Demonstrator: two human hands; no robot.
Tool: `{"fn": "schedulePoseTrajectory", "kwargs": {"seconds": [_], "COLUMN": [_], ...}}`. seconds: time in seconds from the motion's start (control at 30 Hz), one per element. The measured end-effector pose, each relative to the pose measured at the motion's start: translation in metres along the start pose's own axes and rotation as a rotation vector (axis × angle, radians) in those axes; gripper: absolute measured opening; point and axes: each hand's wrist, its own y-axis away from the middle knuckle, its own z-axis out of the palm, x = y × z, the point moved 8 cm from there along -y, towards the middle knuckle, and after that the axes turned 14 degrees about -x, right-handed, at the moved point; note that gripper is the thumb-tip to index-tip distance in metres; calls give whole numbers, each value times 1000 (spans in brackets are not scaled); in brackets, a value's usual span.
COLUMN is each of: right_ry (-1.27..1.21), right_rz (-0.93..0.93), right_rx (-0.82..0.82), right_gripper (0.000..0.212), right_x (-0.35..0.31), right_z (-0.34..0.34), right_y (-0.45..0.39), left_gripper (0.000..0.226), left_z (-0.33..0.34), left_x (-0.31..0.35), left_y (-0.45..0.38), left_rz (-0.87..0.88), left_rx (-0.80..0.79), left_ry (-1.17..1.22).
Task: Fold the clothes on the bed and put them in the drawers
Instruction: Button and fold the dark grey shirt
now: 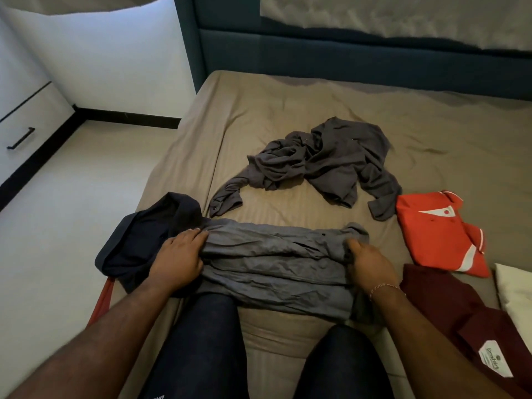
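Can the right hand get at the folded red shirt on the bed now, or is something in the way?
Probably yes. The red shirt lies open on the bed just beyond the right hand, nothing between or on it. But that hand grips the grey shirt and must release it first.

Only one view here, a wide-angle cam strapped to my head, looking forward and steeply down from the near edge of the bed [288, 105] toward the headboard [316, 53] at the far edge. It sits close enough that my knees fill the bottom of the shot and my left hand [178, 256] and right hand [370, 262] land just below the middle. The lens is wide enough to catch the floor and a drawer front [20, 125] off the bed's left edge too.
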Motion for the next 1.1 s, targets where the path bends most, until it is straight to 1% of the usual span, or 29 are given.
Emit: {"fn": "schedulePoseTrajectory", "kwargs": {"seconds": [0.03, 0.07, 0.1, 0.13, 0.17, 0.2, 0.27, 0.3, 0.33, 0.4, 0.47, 0.5, 0.53, 0.57, 0.6, 0.63, 0.67, 0.7, 0.73, 0.77, 0.8, 0.83, 0.87, 0.9, 0.93, 0.97, 1.03, 1.1], "right_ry": [17, -37, -164, -349, -582, -861, -1452, -1636, -1713, -1723, -1621, -1461, -1190, -881, -649, -509, -437, -357, -223, -53, 87, 155, 139, 63, -74, -252, -591, -886], "right_rz": [-12, -62, -138, -191, -192, -158, -13, 66, 139, 242, 314, 328, 328, 283, 159, -28, -214, -350, -405, -402, -362, -313, -281, -279, -292, -313, -324, -347], "right_rx": [28, 66, 125, 180, 201, 180, 81, 22, -29, -104, -96, -35, 85, 243, 387, 459, 410, 279, 109, -23, -75, -56, -5, 67, 122, 142, 80, -21], "right_gripper": [36, 25, 17, 11, 11, 15, 19, 18, 17, 20, 24, 26, 30, 34, 35, 35, 36, 39, 45, 51, 53, 48, 39, 29, 19, 16, 30, 27], "right_x": [-1, -3, -1, 3, 12, 23, 34, 33, 32, 32, 37, 41, 48, 50, 41, 24, 6, -10, -25, -34, -36, -35, -35, -34, -32, -27, -11, 1], "right_z": [-6, -11, -18, -24, -30, -31, -24, -19, -16, -11, -6, -6, -13, -24, -34, -38, -33, -20, 0, 20, 35, 40, 36, 28, 17, 5, -18, -41], "right_y": [-1, -1, 1, 4, 5, 5, 4, 6, 6, 4, -1, -1, 1, 5, 12, 20, 25, 26, 26, 26, 26, 25, 25, 26, 27, 27, 20, 13], "left_gripper": [67, 64, 60, 56, 53, 51, 46, 45, 43, 41, 42, 42, 43, 44, 45, 46, 46, 46, 46, 46, 46, 46, 46, 46, 45, 45, 44, 42], "left_z": [0, 1, 2, 4, 4, 5, 5, 5, 4, 1, 1, 2, 3, 4, 4, 4, 5, 5, 6, 7, 7, 6, 6, 5, 6, 6, 5, 1], "left_x": [-8, -16, -22, -29, -33, -35, -38, -39, -41, -44, -45, -44, -43, -42, -41, -40, -39, -39, -40, -41, -42, -42, -42, -41, -41, -42, -44, -47], "left_y": [0, 0, 1, 2, 4, 6, 9, 10, 10, 11, 10, 10, 9, 9, 9, 9, 10, 10, 10, 9, 9, 9, 9, 9, 9, 10, 12, 16], "left_rz": [-43, -80, -108, -130, -145, -149, -138, -134, -141, -166, -166, -156, -145, -136, -129, -125, -126, -131, -141, -149, -156, -163, -168, -173, -177, -178, -171, -160], "left_rx": [20, 28, 35, 48, 67, 81, 104, 121, 145, 193, 194, 177, 156, 138, 128, 125, 125, 124, 123, 123, 123, 123, 122, 119, 117, 120, 135, 180], "left_ry": [47, 106, 171, 235, 284, 308, 330, 347, 374, 433, 447, 433, 411, 391, 377, 369, 368, 374, 383, 390, 395, 400, 409, 419, 430, 440, 455, 468]}}
